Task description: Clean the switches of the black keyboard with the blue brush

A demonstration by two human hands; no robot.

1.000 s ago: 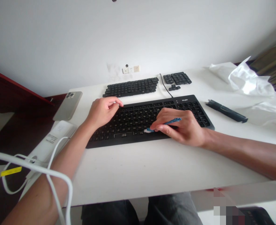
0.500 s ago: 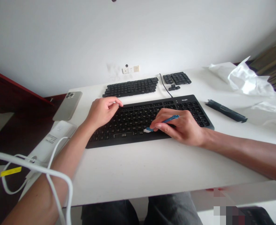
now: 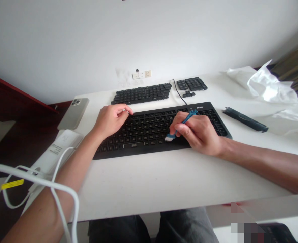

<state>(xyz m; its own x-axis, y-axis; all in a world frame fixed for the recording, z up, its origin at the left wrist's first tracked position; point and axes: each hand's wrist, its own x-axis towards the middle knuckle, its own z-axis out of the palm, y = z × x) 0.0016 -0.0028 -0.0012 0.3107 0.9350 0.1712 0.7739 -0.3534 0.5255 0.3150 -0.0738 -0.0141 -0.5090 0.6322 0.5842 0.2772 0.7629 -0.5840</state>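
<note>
A black keyboard [image 3: 139,153] with its keycaps off lies at a slant on the white table, its bare key sockets showing. My right hand [image 3: 202,133] pinches a small blue brush [image 3: 190,114] with white bristles. The bristles are down at the lower sockets, right of the long space-bar slot. At the keyboard's upper left edge rests my left hand [image 3: 111,119], fingers loosely bent and thumb apart, holding nothing that I can see. Its lower fingers are hidden.
Behind the keyboard lie removed keycaps in a large block [image 3: 142,93] and smaller groups [image 3: 196,83]. A phone [image 3: 73,113] and a white power strip [image 3: 60,145] with cables sit left. Rightward are a dark strip-shaped piece [image 3: 246,119] and crumpled white plastic [image 3: 267,84].
My right hand has shifted the brush a little to the right over the sockets, and its handle has tipped more upright. The left hand stays in place.
</note>
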